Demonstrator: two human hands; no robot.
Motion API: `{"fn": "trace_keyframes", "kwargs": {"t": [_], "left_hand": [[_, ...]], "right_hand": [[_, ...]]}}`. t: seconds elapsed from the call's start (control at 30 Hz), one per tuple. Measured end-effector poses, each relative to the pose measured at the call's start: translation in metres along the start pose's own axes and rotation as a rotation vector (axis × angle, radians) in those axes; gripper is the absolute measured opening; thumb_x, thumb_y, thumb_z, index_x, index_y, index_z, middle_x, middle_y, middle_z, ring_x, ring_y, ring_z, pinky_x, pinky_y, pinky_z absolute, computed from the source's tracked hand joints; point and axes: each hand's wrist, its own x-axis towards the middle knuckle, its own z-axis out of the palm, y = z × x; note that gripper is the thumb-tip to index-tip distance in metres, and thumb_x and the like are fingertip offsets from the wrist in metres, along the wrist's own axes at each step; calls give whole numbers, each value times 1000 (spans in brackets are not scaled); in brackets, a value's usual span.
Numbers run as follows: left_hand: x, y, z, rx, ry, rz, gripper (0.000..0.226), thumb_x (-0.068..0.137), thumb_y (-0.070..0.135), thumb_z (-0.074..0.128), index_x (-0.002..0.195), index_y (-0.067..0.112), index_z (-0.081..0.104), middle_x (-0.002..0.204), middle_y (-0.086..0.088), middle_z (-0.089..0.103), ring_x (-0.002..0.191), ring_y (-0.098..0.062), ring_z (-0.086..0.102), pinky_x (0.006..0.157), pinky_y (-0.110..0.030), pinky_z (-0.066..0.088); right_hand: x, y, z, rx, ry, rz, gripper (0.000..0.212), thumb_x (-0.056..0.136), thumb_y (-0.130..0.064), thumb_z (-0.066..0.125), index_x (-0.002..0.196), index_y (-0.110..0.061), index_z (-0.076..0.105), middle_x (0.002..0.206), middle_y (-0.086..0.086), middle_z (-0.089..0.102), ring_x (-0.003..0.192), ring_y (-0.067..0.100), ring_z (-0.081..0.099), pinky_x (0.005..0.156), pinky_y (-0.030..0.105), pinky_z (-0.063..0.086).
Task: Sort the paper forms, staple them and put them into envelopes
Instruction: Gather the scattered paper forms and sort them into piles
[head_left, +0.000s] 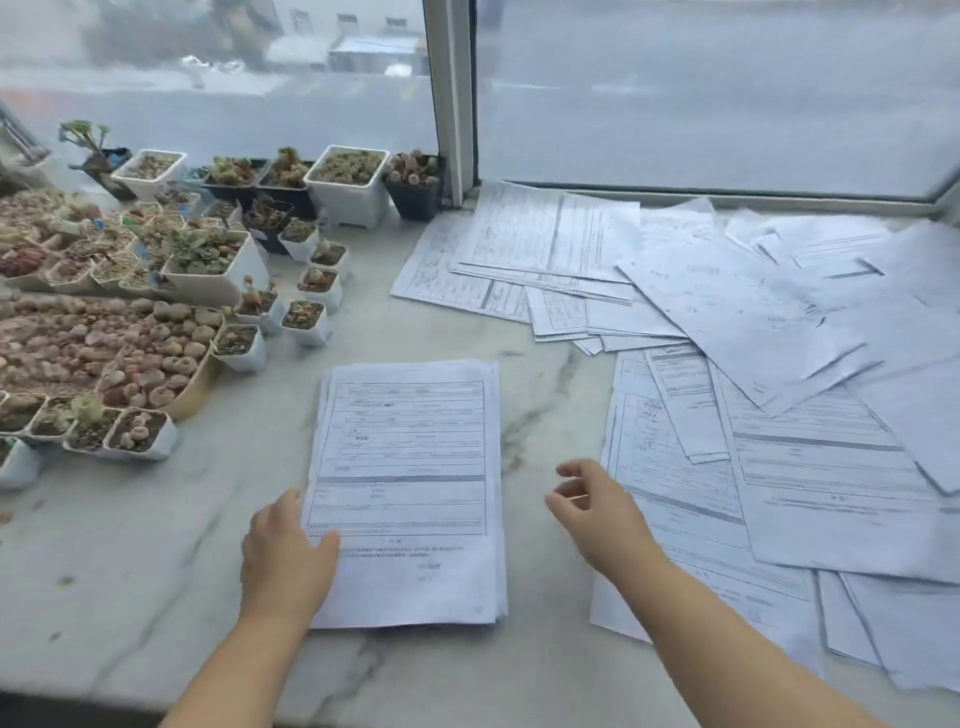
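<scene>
Head view shows the stack (410, 488) lying long axis near-to-far between the hands, left hand (285, 553) flat on its near-left edge, right hand (597, 512) open, empty and nearer the loose forms (753, 374) spread to the right.

We see a squared-up stack of forms (410, 493) lying flat in the middle of the marble bench (156, 571), its long side running away from us, the top sheet white and printed with ruled boxes and a dark band across its lower half. To the right and toward the window, loose forms (753, 364) of the same white printed kind lie scattered at many angles, overlapping one another in an untidy spread well apart from the stack.
</scene>
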Motion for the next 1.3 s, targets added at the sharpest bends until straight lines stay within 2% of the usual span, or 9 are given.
{"fn": "trace_keyframes", "kwargs": {"t": [0.17,0.37,0.47,0.57,0.7,0.83,0.93,1.07,1.3], "left_hand": [[-53,77,40,-206,-91,246,38,89,6,59,127,14,57,123,0,56,110,-16,52,96,-30,40],[-98,170,107,-489,-432,69,38,92,10,60,129,14,56,118,1,62,100,-8,58,90,-25,46],[-100,202,125,-553,-463,-122,62,81,22,71,136,7,49,117,-5,63,88,-18,62,76,-32,52],[-103,223,137,-460,-472,-182,70,67,35,78,127,6,56,114,-8,66,95,-22,65,76,-32,52],[-122,244,151,-420,-522,-131,20,71,14,75,90,12,72,88,-6,73,86,-26,69,79,-36,56],[-139,245,153,-566,-496,-174,35,55,16,60,88,14,72,88,-9,75,85,-30,71,85,-47,56],[-145,227,147,-646,-458,-261,24,74,0,65,96,11,70,89,-11,75,84,-33,71,81,-46,56],[-146,197,140,-767,-370,-341,18,88,-4,60,101,6,68,94,-16,73,86,-35,70,80,-46,55],[-147,195,150,-768,-450,-354,26,91,21,65,105,0,68,87,-13,75,79,-28,72,69,-36,57]], "right_hand": [[-6,64,-102,-129,234,-91,16,93,-13,58,97,-28,62,98,-17,64,88,0,58,76,19,44],[-3,150,-216,-360,440,6,40,89,-24,67,127,-20,58,137,-2,55,126,17,49,94,30,38],[-2,175,-235,-537,187,-3,95,73,-60,72,151,-26,30,161,-2,21,148,15,19,117,34,21],[0,188,-236,-804,-23,-7,126,46,-90,34,154,-34,1,163,-2,-12,151,16,-4,121,34,7],[11,194,-236,-860,79,-43,113,61,-89,38,154,-32,11,163,2,5,149,20,11,117,38,19],[20,206,-236,-939,83,-173,85,63,-75,40,120,-17,66,123,21,63,103,36,66,82,45,52],[22,209,-239,-951,82,-281,81,45,-34,81,118,-14,51,106,23,68,82,37,69,65,40,55],[24,209,-251,-885,178,-410,87,27,5,80,109,-18,67,98,12,71,70,32,69,43,31,49],[-10,182,-183,-712,210,-814,47,61,-11,55,103,-18,76,108,6,73,88,24,71,71,30,57]]}}
